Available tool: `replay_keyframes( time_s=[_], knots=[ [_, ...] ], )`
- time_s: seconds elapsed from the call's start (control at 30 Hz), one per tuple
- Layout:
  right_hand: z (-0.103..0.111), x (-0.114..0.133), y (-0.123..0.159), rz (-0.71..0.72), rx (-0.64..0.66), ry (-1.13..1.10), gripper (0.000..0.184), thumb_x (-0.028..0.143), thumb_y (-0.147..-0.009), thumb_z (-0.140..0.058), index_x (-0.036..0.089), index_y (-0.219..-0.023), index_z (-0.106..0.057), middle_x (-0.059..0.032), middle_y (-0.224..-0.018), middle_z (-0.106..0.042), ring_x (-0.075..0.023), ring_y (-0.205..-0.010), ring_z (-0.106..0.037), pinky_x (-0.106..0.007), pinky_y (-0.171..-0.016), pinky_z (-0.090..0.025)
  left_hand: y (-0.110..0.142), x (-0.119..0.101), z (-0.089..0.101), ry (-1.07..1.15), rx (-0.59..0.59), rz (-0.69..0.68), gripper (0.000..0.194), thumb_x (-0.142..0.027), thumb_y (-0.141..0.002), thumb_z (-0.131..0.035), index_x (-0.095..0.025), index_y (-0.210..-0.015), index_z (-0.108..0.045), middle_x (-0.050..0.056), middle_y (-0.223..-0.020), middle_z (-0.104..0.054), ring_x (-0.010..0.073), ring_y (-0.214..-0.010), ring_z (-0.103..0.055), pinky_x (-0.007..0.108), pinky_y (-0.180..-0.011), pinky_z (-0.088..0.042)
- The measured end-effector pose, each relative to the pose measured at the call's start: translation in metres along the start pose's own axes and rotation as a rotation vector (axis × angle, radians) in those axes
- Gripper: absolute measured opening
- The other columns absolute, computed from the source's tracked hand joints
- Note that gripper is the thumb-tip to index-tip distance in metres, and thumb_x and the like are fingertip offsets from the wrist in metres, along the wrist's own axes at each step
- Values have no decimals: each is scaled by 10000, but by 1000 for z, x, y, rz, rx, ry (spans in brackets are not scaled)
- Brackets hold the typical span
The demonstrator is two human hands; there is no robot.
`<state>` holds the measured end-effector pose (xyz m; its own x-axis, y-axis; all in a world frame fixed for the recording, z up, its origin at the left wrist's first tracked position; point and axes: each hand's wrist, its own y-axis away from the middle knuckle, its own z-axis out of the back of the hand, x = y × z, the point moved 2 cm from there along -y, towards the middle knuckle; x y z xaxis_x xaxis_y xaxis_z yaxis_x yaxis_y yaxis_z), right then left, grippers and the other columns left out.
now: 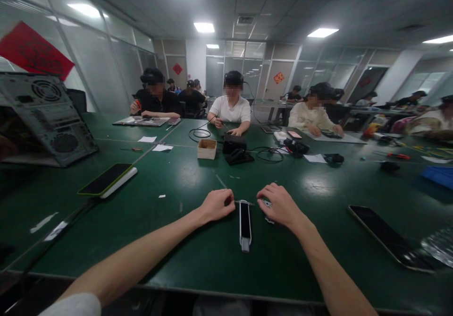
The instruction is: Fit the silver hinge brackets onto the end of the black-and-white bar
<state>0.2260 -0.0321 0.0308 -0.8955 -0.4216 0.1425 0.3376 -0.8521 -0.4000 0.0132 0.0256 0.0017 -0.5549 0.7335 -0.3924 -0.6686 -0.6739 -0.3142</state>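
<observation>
A slim, elongated device [245, 226] with a black face and a pale frame lies on the green table between my two hands, its narrow grey end towards me. My left hand [220, 205] is closed in a pinch just left of the device's far end. Something thin crosses that end, close to the fingertips of both hands; its kind is too small to tell. My right hand [281, 206] rests to the right with its fingers curled, and what they grip is hidden. Partly under that hand is a small silvery perforated part [268, 206].
A phone [385, 235] lies at the right beside clear plastic [440, 243]. To the left are a green-edged phone [106, 179] on a white object and an open computer case [46, 117]. A small box [207, 149] and black gear [235, 148] stand ahead; co-workers sit opposite.
</observation>
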Motion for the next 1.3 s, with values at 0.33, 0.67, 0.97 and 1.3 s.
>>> replay_keyframes(
  time_s=[0.33,0.67,0.97,1.3],
  knots=[
    [-8,11,-2,-66,269,-19,212,275,-850,-491,178,-900,-672,-81,-924,-635,-217,-878,-530,-358,-787,-413,-1,-1,0,-45,22,31,107,-266,-818,-527,-177,-790,-581,-3,-720,-621,144,-640,-575,237,-598,-412],
    [-11,9,-2,-55,270,-22,227,264,-875,-481,171,-935,-679,-81,-933,-635,-205,-877,-529,-349,-784,-405,-2,-1,1,-74,65,75,113,-272,-818,-531,-177,-789,-585,7,-734,-635,157,-652,-590,241,-580,-414],
    [-11,11,-3,-66,287,-25,237,268,-880,-472,172,-939,-681,-82,-935,-637,-201,-867,-530,-337,-772,-411,-1,2,-2,-59,74,39,119,-282,-843,-510,-179,-825,-568,11,-762,-634,160,-669,-587,246,-589,-419],
    [-14,8,-2,-46,276,-15,213,256,-877,-484,177,-917,-678,-76,-909,-632,-198,-866,-528,-337,-778,-407,-1,0,-1,-59,62,-10,66,-226,-812,-516,-183,-834,-560,5,-753,-624,158,-682,-585,250,-624,-425]
  ],
)
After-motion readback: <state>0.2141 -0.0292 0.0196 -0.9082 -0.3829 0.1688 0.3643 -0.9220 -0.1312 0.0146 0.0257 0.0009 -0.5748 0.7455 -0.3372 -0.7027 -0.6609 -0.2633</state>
